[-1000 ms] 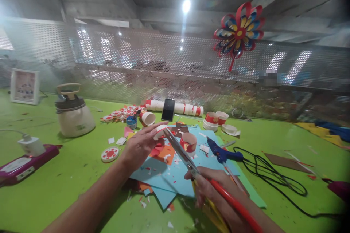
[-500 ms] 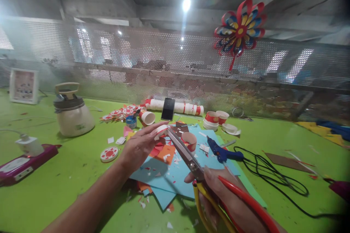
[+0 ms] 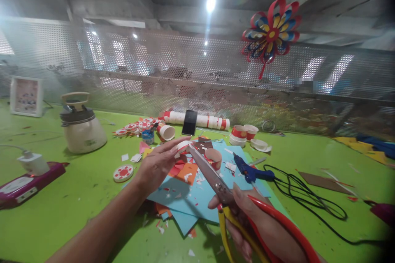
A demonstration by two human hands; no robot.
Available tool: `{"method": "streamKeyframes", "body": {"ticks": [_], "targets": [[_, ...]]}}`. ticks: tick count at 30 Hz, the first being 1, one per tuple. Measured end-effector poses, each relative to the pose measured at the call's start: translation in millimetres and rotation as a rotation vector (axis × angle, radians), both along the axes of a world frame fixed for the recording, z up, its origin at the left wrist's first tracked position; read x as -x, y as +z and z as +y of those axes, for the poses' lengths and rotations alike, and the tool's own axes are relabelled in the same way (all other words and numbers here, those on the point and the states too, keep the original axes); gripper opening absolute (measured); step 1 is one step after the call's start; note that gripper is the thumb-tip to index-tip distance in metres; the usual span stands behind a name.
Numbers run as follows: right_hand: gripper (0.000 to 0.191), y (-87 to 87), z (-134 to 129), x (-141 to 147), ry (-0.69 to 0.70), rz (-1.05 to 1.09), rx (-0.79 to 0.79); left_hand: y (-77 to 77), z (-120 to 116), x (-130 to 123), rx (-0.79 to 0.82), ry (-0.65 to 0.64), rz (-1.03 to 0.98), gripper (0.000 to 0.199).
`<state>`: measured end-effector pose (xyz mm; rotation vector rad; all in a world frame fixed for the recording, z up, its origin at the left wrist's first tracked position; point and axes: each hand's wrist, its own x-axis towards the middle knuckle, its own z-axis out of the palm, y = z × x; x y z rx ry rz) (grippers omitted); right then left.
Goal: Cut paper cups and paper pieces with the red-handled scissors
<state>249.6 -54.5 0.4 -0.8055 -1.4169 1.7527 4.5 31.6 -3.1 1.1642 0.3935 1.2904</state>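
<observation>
My left hand (image 3: 159, 164) pinches a small white paper cup base with a red edge (image 3: 182, 148), held up over the paper pile. In my right hand (image 3: 247, 218) is a large pair of scissors (image 3: 212, 178) with one red and one yellow handle. The scissor tips touch the right side of the cup base, and the blades look almost closed. Below lie light-blue paper sheets (image 3: 182, 195) strewn with cut scraps. A cut red paper cup ring (image 3: 213, 159) stands behind the blades. Left of my left hand rests a white disc with a red flower pattern (image 3: 123, 173).
A blue glue gun (image 3: 251, 171) with a coiled black cord lies right of the paper. Stacked cups (image 3: 238, 135), a phone (image 3: 189, 123) against a row of nested cups, and a blue paint jar (image 3: 148, 137) stand behind. A kettle-shaped jug (image 3: 82, 127) and purple power strip (image 3: 40, 183) are left.
The scissor handles have spread slightly as my right hand shifts a little to the right. My left hand and the cup base stay almost in place.
</observation>
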Motion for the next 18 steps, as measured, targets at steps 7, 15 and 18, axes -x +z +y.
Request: {"method": "streamKeyframes", "body": {"ticks": [7,15,18], "targets": [[0.028,4.6,-2.1,4.6,0.042,0.017,0.029,0.9,-1.0,-0.9,0.013,-0.007,-0.016,0.035],[0.029,6.8,-5.2,6.2,0.052,0.023,0.070,1.4,0.3,-1.1,-0.009,-0.032,-0.021,0.034],[0.029,7.4,-6.4,6.2,0.038,0.022,0.089,1.8,-0.6,-1.9,0.020,-0.026,-0.031,0.033]]}}
